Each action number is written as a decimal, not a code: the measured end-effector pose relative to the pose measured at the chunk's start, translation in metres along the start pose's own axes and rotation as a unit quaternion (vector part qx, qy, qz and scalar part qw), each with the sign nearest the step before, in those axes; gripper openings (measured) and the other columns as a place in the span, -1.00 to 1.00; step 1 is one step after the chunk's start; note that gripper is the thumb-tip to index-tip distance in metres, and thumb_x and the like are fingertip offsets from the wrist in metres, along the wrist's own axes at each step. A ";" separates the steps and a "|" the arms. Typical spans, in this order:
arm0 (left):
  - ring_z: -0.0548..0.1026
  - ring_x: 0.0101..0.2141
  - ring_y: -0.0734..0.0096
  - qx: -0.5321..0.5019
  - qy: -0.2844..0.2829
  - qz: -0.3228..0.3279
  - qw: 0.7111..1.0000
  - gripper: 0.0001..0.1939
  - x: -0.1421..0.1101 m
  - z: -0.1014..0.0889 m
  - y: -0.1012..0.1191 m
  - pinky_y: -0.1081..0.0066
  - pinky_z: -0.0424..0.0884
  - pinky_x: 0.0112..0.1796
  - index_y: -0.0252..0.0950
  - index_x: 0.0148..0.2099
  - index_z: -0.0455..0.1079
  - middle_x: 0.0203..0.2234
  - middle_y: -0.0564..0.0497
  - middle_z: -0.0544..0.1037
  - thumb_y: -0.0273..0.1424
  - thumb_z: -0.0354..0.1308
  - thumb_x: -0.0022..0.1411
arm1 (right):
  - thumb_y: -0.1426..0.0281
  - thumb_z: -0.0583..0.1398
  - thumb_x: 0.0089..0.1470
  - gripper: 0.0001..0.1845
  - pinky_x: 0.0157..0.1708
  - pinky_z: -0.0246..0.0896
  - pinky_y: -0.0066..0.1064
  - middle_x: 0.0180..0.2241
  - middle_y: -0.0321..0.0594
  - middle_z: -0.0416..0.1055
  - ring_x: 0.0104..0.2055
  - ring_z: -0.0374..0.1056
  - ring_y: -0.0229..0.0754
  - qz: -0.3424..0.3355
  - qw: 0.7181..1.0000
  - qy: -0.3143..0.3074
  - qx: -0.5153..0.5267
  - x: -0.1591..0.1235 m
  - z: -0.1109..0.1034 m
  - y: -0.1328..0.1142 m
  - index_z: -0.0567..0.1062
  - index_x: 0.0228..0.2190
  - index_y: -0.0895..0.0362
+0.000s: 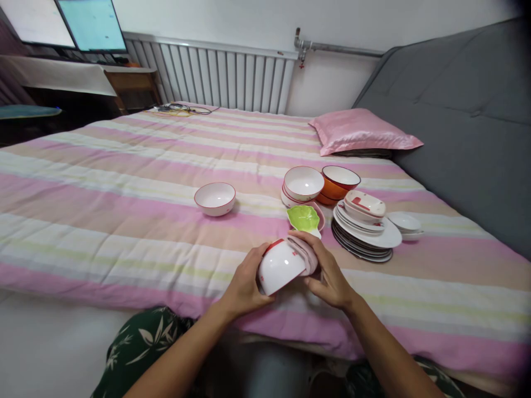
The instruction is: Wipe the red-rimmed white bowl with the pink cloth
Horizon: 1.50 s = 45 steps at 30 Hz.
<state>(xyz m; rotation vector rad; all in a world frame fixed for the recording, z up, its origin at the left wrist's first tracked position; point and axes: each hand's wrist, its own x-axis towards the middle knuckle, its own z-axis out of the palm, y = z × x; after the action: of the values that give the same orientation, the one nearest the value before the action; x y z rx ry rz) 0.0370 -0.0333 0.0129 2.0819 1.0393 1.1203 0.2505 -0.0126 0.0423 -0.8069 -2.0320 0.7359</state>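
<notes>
My left hand [244,284] grips a white bowl with a red rim [280,265], tipped on its side above the near edge of the striped bed. My right hand [327,271] presses a pale pink cloth [306,255] against the bowl's rim and inside, fingers curled round it. Just beyond lies a green leaf-shaped dish [304,217]. Another white red-rimmed bowl [214,198] sits alone on the bed to the left.
Stacked white bowls [303,183], an orange bowl [338,182], a pile of plates [367,235] topped by a small dish and a small saucer [405,223] crowd the right. A pink pillow [360,130], grey sofa back [464,110], radiator and monitors stand behind.
</notes>
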 end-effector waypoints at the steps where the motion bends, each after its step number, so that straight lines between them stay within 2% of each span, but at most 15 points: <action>1: 0.26 0.09 0.06 0.000 0.000 0.002 1.000 -0.07 0.000 0.000 0.000 0.10 0.23 0.08 -0.20 0.24 -0.04 0.12 -0.14 0.25 -0.51 0.27 -0.19 | 0.30 0.14 -0.11 -0.25 0.15 0.02 -0.07 0.15 -0.05 0.16 0.17 0.10 0.08 -0.008 1.000 -0.004 0.008 0.000 -0.001 0.000 0.13 0.15 0.14; 4: 0.26 0.09 0.05 0.002 0.003 0.006 1.000 -0.07 -0.001 0.000 -0.001 0.09 0.23 0.08 -0.19 0.24 -0.04 0.12 -0.14 0.24 -0.49 0.27 -0.18 | 0.15 0.10 -0.01 -0.31 0.16 -0.02 -0.04 0.16 -0.05 0.14 0.19 0.07 0.10 -0.035 0.999 -0.010 0.001 -0.001 -0.001 -0.003 0.19 0.13 0.13; 7: 0.26 0.09 0.05 0.005 0.006 0.008 1.000 -0.09 -0.002 0.001 -0.001 0.08 0.23 0.08 -0.19 0.24 -0.04 0.12 -0.14 0.25 -0.45 0.28 -0.15 | 0.09 0.09 0.01 -0.33 0.14 -0.02 -0.02 0.16 -0.03 0.14 0.19 0.06 0.10 -0.056 0.997 -0.013 -0.045 0.000 0.000 -0.007 0.23 0.11 0.12; 14: 0.27 0.09 0.08 0.017 -0.006 0.005 1.000 -0.13 -0.004 0.000 -0.001 0.10 0.23 0.09 -0.22 0.23 -0.06 0.11 -0.14 0.25 -0.47 0.21 -0.14 | 0.28 0.08 -0.04 -0.40 0.07 0.03 0.08 0.13 -0.04 0.16 0.15 0.10 0.11 -0.169 0.964 -0.024 -0.205 0.002 0.005 -0.020 0.27 0.08 0.08; 20: 0.30 0.05 0.03 0.012 -0.021 -0.015 1.000 -0.12 -0.006 -0.003 0.003 0.09 0.26 0.06 -0.25 0.19 -0.04 0.06 -0.14 0.27 -0.47 0.19 -0.23 | 0.40 0.10 -0.12 -0.42 0.09 0.02 0.07 0.11 -0.07 0.21 0.14 0.12 0.09 -0.192 0.940 -0.024 -0.281 0.001 0.018 -0.036 0.35 0.02 0.07; 24: 0.37 -0.02 0.06 -0.003 -0.028 -0.027 0.999 -0.15 -0.004 -0.006 0.006 0.13 0.33 -0.01 -0.26 0.16 0.00 0.01 -0.14 0.33 -0.43 0.20 -0.22 | 0.43 0.11 -0.07 -0.49 0.10 0.04 0.00 0.06 -0.12 0.31 0.13 0.16 0.03 -0.209 0.928 -0.013 -0.308 0.002 0.024 -0.040 0.38 -0.02 0.05; 30: 0.44 -0.11 0.09 0.012 -0.038 -0.037 0.998 -0.18 0.000 -0.011 0.011 0.18 0.39 -0.11 -0.23 0.13 0.05 -0.04 -0.10 0.41 -0.44 0.19 -0.27 | 0.45 0.07 0.09 -0.61 0.09 0.11 -0.05 0.03 -0.18 0.37 0.12 0.20 -0.05 -0.236 0.913 0.007 -0.333 0.000 0.022 -0.031 0.41 -0.04 -0.02; 36: 0.47 -0.21 0.13 0.033 -0.041 -0.057 0.997 -0.21 0.001 -0.010 0.011 0.21 0.41 -0.20 -0.24 0.09 0.10 -0.13 -0.06 0.44 -0.44 0.19 -0.29 | 0.46 0.04 0.14 -0.60 0.06 0.16 -0.05 0.03 -0.22 0.37 0.11 0.22 -0.07 -0.219 0.919 0.013 -0.326 -0.001 0.019 -0.020 0.39 -0.02 -0.10; 45: 0.46 -0.16 0.10 0.028 -0.032 -0.052 0.998 -0.17 0.000 -0.008 0.008 0.20 0.41 -0.17 -0.24 0.11 0.06 -0.08 -0.09 0.43 -0.44 0.21 -0.30 | 0.54 0.02 0.05 -0.52 0.03 0.21 -0.03 0.01 -0.15 0.37 0.11 0.24 -0.04 -0.208 0.941 0.034 -0.265 0.004 0.017 -0.016 0.38 -0.02 -0.04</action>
<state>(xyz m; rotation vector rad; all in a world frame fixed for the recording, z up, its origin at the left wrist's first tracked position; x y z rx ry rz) 0.0329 -0.0365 0.0227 2.0679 1.1472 0.9771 0.2298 -0.0236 0.0474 -0.6384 -2.2607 -0.0866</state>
